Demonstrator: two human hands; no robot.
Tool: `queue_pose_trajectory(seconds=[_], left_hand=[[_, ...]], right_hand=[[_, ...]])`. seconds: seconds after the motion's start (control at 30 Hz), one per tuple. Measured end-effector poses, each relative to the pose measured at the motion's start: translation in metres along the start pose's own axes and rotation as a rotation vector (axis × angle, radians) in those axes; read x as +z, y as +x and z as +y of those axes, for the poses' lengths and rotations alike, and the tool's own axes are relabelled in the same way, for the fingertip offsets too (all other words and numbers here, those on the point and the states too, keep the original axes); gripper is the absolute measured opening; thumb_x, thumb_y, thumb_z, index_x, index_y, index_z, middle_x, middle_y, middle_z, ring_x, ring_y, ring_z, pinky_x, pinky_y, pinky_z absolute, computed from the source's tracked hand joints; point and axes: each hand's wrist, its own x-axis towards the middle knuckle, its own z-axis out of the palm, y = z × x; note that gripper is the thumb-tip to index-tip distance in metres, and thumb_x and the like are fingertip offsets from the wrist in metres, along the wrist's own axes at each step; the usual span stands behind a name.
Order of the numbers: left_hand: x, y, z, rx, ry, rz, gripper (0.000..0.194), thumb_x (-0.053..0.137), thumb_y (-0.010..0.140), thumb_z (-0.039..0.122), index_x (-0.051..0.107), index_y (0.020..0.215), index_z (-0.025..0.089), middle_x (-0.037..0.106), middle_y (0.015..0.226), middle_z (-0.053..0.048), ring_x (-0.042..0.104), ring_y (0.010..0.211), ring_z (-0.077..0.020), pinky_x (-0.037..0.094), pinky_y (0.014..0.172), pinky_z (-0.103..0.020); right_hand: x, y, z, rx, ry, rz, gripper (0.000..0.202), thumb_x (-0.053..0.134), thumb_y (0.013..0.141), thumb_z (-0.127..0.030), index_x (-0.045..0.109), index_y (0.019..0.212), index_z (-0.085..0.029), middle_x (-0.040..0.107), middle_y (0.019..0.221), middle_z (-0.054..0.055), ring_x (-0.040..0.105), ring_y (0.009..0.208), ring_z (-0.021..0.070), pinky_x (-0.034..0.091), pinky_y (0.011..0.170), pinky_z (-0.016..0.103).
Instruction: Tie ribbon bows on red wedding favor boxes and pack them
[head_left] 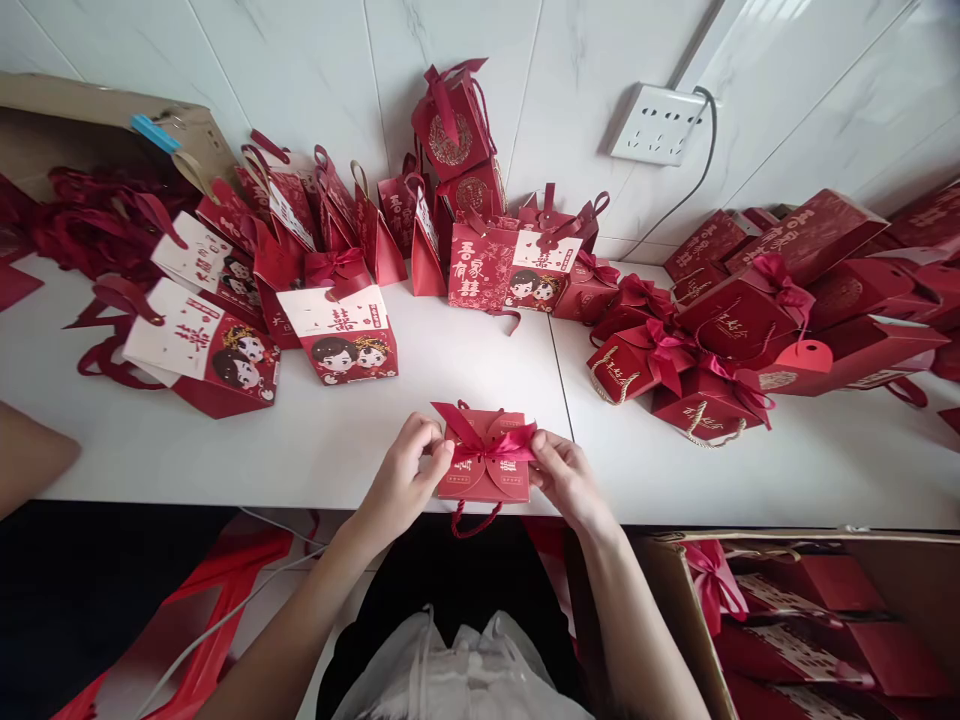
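Note:
A small red gift box [491, 484] with gold lettering lies on the table's front edge, directly before me. Across its folded top runs a crimson ribbon [487, 440], crossed at the middle. My left hand [411, 470] is closed at the box's left side, thumb and forefinger pinched on the ribbon there; the exact grip is partly hidden. At the right, my right hand [568, 478] pinches the ribbon's other end between thumb and fingers. A dark red cord handle [476, 527] hangs from the box over the table edge.
Paper boxes with cartoon couples [352, 340] stand to the left. Red boxes with bows [637, 360] crowd the right. A carton [679, 600] of red boxes sits below right. Against the wall hangs a power strip [656, 125]. Another person's arm [34, 455] shows at left.

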Motion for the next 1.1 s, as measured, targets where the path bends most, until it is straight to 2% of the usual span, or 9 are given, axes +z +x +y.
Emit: queue_pose_trajectory(seconds=[0.07,0.17,0.23,0.33,0.43,0.5,0.73,0.97,1.1], left_hand=[[-0.006,0.001,0.003,0.018,0.023,0.037,0.018,0.042,0.090,0.029,0.041,0.074,0.021,0.045,0.078,0.000,0.048,0.070,-0.0130,0.043,0.063,-0.025],[-0.011,0.003,0.014,0.221,0.153,0.202,0.008,0.049,0.087,0.028,0.049,0.084,0.021,0.049,0.083,-0.002,0.049,0.080,-0.0164,0.044,0.074,-0.030],[-0.010,0.006,0.023,0.376,0.262,0.177,0.005,0.052,0.087,0.024,0.054,0.085,0.020,0.052,0.083,-0.002,0.049,0.085,-0.0178,0.043,0.079,-0.031],[-0.002,0.010,0.032,0.486,0.409,0.063,0.008,0.054,0.087,0.020,0.060,0.083,0.019,0.056,0.084,-0.003,0.050,0.085,-0.0180,0.042,0.081,-0.032],[0.004,0.012,0.033,0.496,0.497,0.041,0.013,0.052,0.089,0.020,0.062,0.081,0.019,0.058,0.083,-0.003,0.051,0.084,-0.0182,0.040,0.081,-0.034],[0.006,0.012,0.031,0.487,0.525,0.040,0.014,0.051,0.090,0.021,0.062,0.081,0.019,0.058,0.081,-0.002,0.051,0.083,-0.0182,0.039,0.081,-0.034],[0.009,0.009,0.028,0.528,0.556,0.065,0.015,0.049,0.091,0.018,0.061,0.082,0.019,0.062,0.078,-0.001,0.049,0.077,-0.0171,0.036,0.075,-0.032],[0.010,0.008,0.027,0.539,0.551,0.060,0.016,0.048,0.092,0.017,0.060,0.082,0.018,0.063,0.078,-0.001,0.047,0.074,-0.0164,0.035,0.072,-0.031],[0.011,0.009,0.026,0.522,0.517,0.057,0.015,0.048,0.092,0.016,0.059,0.081,0.018,0.063,0.077,-0.001,0.048,0.075,-0.0163,0.037,0.073,-0.031]], right_hand=[[-0.004,-0.001,-0.014,-0.132,-0.118,0.169,0.040,0.054,0.082,-0.055,0.045,0.065,-0.021,0.039,0.056,-0.005,0.040,0.053,0.0104,0.036,0.054,0.025],[0.000,0.007,-0.043,-0.351,-0.521,0.406,0.033,0.052,0.085,-0.049,0.051,0.068,-0.021,0.049,0.066,-0.001,0.049,0.067,0.0134,0.042,0.064,0.026],[0.010,0.020,-0.060,-0.391,-0.780,0.282,0.024,0.055,0.084,-0.042,0.060,0.075,-0.020,0.058,0.083,0.003,0.055,0.082,0.0162,0.044,0.073,0.028],[0.030,0.046,-0.073,-0.258,-1.008,-0.123,0.025,0.055,0.085,-0.040,0.068,0.085,-0.018,0.064,0.095,0.007,0.060,0.087,0.0176,0.045,0.077,0.029],[0.045,0.068,-0.072,-0.153,-1.054,-0.375,0.026,0.054,0.086,-0.038,0.068,0.089,-0.017,0.067,0.095,0.007,0.063,0.085,0.0172,0.046,0.075,0.028],[0.050,0.077,-0.068,-0.127,-0.997,-0.453,0.022,0.054,0.085,-0.034,0.067,0.089,-0.017,0.069,0.092,0.005,0.064,0.083,0.0158,0.047,0.073,0.027],[0.051,0.081,-0.061,-0.129,-0.805,-0.512,0.009,0.059,0.079,-0.025,0.061,0.078,-0.016,0.066,0.079,0.001,0.062,0.074,0.0132,0.048,0.066,0.025],[0.054,0.072,-0.059,-0.155,-0.743,-0.360,0.011,0.057,0.080,-0.026,0.057,0.073,-0.017,0.059,0.066,-0.003,0.056,0.060,0.0101,0.043,0.056,0.022],[0.058,0.069,-0.057,-0.197,-0.827,-0.296,0.012,0.056,0.081,-0.025,0.057,0.071,-0.018,0.061,0.066,-0.003,0.055,0.059,0.0101,0.043,0.059,0.024]])
